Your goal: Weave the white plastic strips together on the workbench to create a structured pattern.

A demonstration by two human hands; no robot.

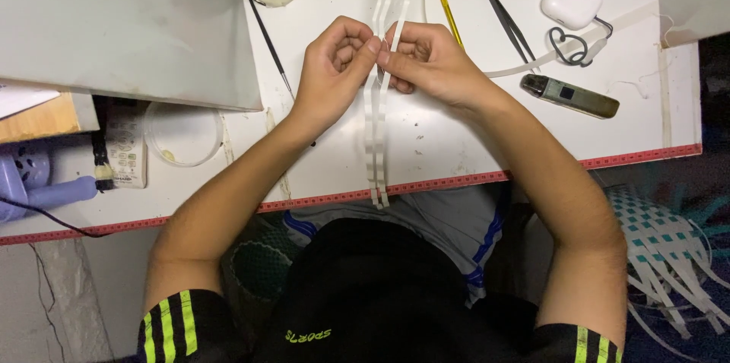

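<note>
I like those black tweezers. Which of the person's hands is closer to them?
Right. The right hand pinches the white strips just left of the black tweezers; the left hand sits farther left, beyond the strips.

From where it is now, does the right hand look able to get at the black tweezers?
Probably yes: the right hand pinches the white strips, but the black tweezers lie uncovered just beyond it on the white table.

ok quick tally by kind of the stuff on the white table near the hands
white strips, pinched by left hand and right hand: 2
yellow tool: 1
black tweezers: 1
thin black rod: 1
white earbud case: 1
olive pen-shaped device: 1
clear round dish: 1
total: 8
</note>
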